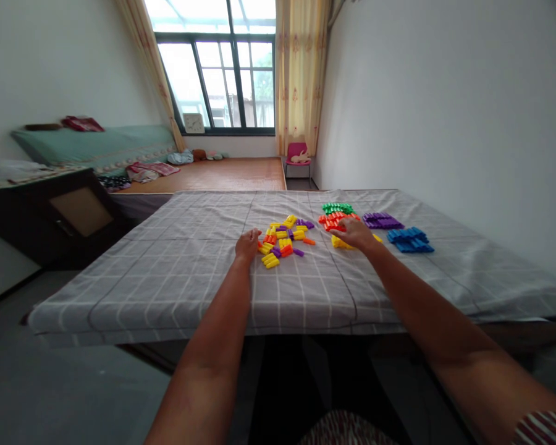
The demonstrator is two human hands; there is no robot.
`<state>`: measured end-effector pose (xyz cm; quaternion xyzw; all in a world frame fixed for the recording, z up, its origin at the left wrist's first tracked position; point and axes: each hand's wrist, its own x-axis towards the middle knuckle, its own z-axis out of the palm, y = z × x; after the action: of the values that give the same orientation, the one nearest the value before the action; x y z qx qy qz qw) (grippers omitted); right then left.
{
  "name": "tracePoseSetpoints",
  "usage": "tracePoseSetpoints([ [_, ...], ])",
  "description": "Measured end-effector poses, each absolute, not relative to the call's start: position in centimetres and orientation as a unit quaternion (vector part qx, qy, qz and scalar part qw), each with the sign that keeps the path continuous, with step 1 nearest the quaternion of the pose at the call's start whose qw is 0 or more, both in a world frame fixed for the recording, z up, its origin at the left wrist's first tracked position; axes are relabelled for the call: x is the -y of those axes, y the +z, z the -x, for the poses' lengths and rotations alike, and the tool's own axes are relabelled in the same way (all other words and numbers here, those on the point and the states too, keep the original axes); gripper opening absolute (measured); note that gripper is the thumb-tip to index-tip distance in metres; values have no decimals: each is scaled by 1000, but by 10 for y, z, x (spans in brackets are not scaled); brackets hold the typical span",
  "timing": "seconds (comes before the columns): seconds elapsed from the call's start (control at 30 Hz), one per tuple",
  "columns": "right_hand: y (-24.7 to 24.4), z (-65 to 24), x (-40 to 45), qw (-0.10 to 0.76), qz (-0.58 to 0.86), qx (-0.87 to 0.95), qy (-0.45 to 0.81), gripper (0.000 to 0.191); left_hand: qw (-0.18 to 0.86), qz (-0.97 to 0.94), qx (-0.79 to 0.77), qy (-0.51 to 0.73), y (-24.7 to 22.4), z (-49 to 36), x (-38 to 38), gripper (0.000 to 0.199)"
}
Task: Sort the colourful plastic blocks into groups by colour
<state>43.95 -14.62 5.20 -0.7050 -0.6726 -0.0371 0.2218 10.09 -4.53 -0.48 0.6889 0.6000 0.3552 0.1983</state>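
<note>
A mixed pile of yellow, orange and purple pieces [285,245] lies on the grey checked cloth [167,266]. At its left edge is my left hand [247,243], its fingers curled near an orange piece; what they hold, if anything, is too small to tell. My right hand [354,233] reaches over the orange-red group [335,221], fingertips at its near edge, above the yellow group [341,243] that it partly hides. Whether a piece is between those fingers is unclear. Behind lies a green group [337,208]; to the right are a purple group [382,220] and a blue group [410,240].
The cloth covers a wide table whose near edge [213,337] is in front of my body. Beyond it are a low bed [231,173] with clothes, a pink chair [297,151] and a window. A dark cabinet [74,216] stands at the left, a white wall at the right.
</note>
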Motion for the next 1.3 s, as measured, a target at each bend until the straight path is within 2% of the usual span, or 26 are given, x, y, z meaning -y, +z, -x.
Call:
tracePoseSetpoints([
  [0.17, 51, -351, 148, 242, 535, 809, 22, 22, 202, -691, -594, 360, -4, -102, 46, 49],
  [0.27, 40, -292, 152, 210, 412, 886, 22, 25, 208, -691, -588, 365, -3, -101, 48, 48],
  [0.37, 31, -257, 154, 173, 383, 907, 1, 31, 212, -692, -582, 372, -2, -101, 49, 46],
  [0.43, 30, -251, 151, 169, 388, 906, 8, 29, 211, -693, -581, 372, -1, -100, 50, 46],
  [0.53, 34, -264, 138, 213, 436, 874, 27, 24, 211, -695, -580, 368, -1, -100, 51, 46],
  [0.67, 42, -307, 111, 254, 549, 796, 5, 31, 215, -692, -581, 371, -3, -101, 51, 46],
  [0.8, 41, -347, 89, 253, 648, 719, -9, 35, 218, -689, -584, 370, -3, -101, 49, 48],
  [1.07, 20, -356, 80, 165, 620, 767, 28, 40, 220, -687, -585, 372, -3, -100, 48, 48],
  [1.2, 16, -358, 84, 179, 622, 761, 51, 32, 214, -692, -580, 372, -3, -101, 49, 49],
  [1.3, 16, -356, 89, 221, 637, 733, 91, 30, 209, -693, -582, 371, -3, -100, 48, 49],
])
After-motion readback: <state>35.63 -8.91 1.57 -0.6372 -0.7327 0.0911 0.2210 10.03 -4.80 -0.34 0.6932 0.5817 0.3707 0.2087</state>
